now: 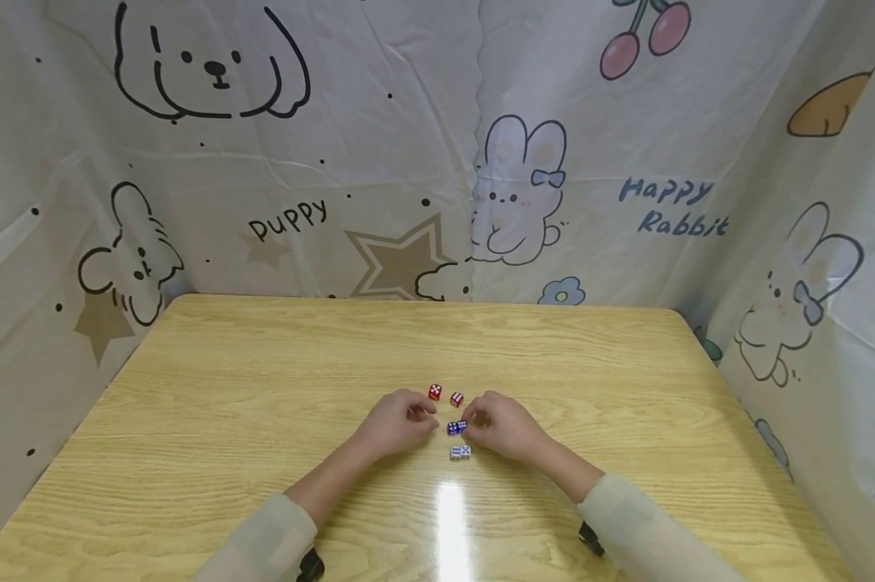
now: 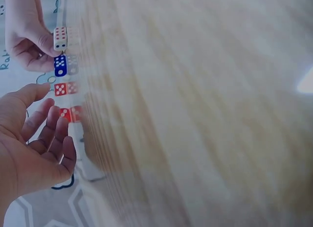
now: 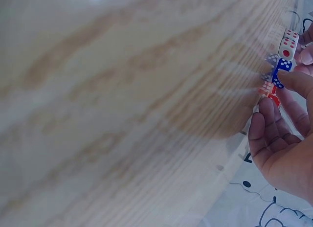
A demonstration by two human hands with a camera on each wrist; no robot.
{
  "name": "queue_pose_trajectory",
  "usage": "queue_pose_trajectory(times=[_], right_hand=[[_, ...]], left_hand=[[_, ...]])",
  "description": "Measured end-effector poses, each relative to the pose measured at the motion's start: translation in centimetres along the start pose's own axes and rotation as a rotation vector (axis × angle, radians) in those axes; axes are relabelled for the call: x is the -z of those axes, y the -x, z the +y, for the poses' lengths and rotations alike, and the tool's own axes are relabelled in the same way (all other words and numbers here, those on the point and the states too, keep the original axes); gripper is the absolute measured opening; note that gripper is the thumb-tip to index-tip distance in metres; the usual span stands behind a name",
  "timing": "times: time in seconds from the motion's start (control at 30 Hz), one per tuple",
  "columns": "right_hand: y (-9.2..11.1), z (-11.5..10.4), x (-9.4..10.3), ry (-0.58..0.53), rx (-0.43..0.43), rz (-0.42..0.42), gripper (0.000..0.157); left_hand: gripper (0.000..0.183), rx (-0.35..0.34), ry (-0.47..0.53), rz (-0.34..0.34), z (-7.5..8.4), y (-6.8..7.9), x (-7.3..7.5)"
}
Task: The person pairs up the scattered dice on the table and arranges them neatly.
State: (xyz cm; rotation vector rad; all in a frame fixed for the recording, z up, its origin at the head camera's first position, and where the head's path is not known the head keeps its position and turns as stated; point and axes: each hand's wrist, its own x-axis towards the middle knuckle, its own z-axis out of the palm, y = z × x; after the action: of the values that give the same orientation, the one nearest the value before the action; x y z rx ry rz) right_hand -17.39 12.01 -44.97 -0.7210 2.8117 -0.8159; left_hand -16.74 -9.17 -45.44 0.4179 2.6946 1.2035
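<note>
Near the table's middle, two blue dice (image 1: 452, 428) sit side by side. My right hand (image 1: 505, 426) pinches the right-hand one; in the right wrist view the thumb covers part of that blue die (image 3: 282, 66). My left hand (image 1: 397, 422) is just left of the blue pair, its fingers loosely bent with nothing between them. Beyond the blue pair are two red dice, one farther left (image 1: 435, 392) and another (image 1: 456, 398) beside the right fingertips, with a gap between them. Closer to me, two white dice (image 1: 460, 453) stand side by side.
The dice stand on a light wood-grain table (image 1: 262, 364). A pale printed curtain (image 1: 408, 121) hangs along its back and sides. Glare (image 1: 452, 525) shines on the tabletop in front of the white dice.
</note>
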Motion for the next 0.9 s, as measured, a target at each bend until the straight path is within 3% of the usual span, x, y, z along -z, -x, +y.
queue_pose_trajectory(times=[0.5, 0.9], right_hand=[[0.2, 0.1, -0.1, -0.015, 0.007, 0.005, 0.011], [0.1, -0.1, 0.1, -0.014, -0.002, -0.005, 0.011]], left_hand=[[0.019, 0.064, -0.01, 0.125, -0.4, -1.4, 0.9], [0.021, 0.058, -0.018, 0.115, -0.5, -2.5, 1.0]])
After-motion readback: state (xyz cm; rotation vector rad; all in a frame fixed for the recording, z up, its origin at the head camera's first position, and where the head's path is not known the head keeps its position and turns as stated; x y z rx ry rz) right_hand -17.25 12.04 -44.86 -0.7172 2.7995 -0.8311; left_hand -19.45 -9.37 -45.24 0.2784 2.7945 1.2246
